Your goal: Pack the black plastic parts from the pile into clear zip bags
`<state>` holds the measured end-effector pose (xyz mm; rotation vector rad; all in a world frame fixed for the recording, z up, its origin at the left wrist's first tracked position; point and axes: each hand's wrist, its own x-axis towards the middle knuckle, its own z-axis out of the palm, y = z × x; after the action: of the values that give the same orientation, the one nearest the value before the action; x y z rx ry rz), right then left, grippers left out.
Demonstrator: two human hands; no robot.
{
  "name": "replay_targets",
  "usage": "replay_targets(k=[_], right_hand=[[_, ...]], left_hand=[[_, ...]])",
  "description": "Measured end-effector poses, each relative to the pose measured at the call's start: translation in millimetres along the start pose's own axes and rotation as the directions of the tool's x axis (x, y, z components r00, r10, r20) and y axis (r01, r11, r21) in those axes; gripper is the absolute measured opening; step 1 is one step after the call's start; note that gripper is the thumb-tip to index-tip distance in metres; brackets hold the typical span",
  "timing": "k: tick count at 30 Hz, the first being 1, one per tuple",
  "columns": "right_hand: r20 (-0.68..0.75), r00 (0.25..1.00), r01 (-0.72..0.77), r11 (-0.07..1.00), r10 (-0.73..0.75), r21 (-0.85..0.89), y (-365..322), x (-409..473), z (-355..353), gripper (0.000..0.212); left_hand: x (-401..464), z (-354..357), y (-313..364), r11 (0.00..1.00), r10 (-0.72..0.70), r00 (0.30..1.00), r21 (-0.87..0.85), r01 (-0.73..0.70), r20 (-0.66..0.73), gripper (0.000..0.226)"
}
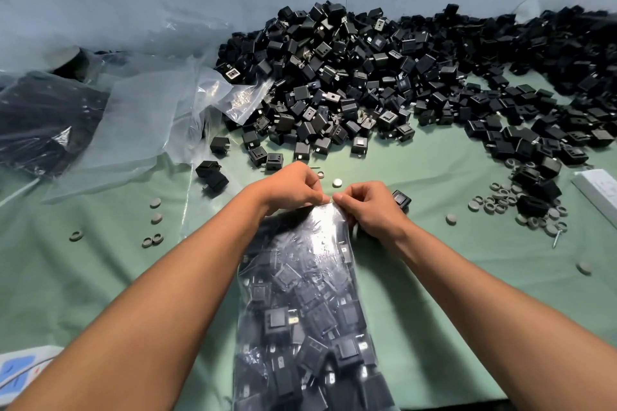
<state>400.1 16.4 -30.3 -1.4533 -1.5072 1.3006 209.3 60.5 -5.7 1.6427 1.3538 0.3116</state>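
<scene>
From the head camera, the person is leaning over a green table (434, 277) with both arms stretched forward, and a long clear bag (310, 304) is lying lengthwise between the forearms, running from the near edge of the view up to the hands. The bag is looking nearly full of black plastic parts, packed tight from the bottom up to just short of its mouth. The left hand (293, 185) is pinching the top edge of the bag with curled fingers and thumb, and the right hand (370, 205) is pinching the same edge just beside it, so the two sets of fingertips are almost touching at the middle of the strip. This is reading as the sealing step: the filling of this bag seems done and the zip is being pressed closed, though whether any length of it is already sealed is too fine to tell. Beyond the hands, the big pile (384, 77) of loose black parts is spreading across the far side of the table and off to the right, so a great deal is left to pack. To the left, a filled bag (43, 117) of dark parts is lying under crumpled empty plastic bags (150, 117). Small grey rings (500, 198) and discs are lying scattered on the cloth near both arms.
</scene>
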Motion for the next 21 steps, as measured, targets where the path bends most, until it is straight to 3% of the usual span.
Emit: replay_targets(k=[7, 13, 21], right_hand=[[0.105, 0.993, -0.072, 0.989, 0.059, 0.130, 2.8, 3.8, -15.5, 0.022], [0.021, 0.999, -0.033, 0.999, 0.032, 0.040, 6.3, 2.2, -10.9, 0.027], [-0.012, 0.999, -0.039, 0.999, 0.039, 0.010, 8.4, 4.4, -7.6, 0.027]], left_hand=[[2.9, 2.6, -13.9, 0.991, -0.036, 0.999, -0.131, 0.031, -0.034, 0.017], [8.5, -2.0, -3.5, 0.985, -0.105, 0.993, -0.133, 0.112, 0.057, 0.011], [18.2, -1.2, 5.2, 0.999, -0.025, 0.986, -0.034, 0.031, 0.167, 0.013]])
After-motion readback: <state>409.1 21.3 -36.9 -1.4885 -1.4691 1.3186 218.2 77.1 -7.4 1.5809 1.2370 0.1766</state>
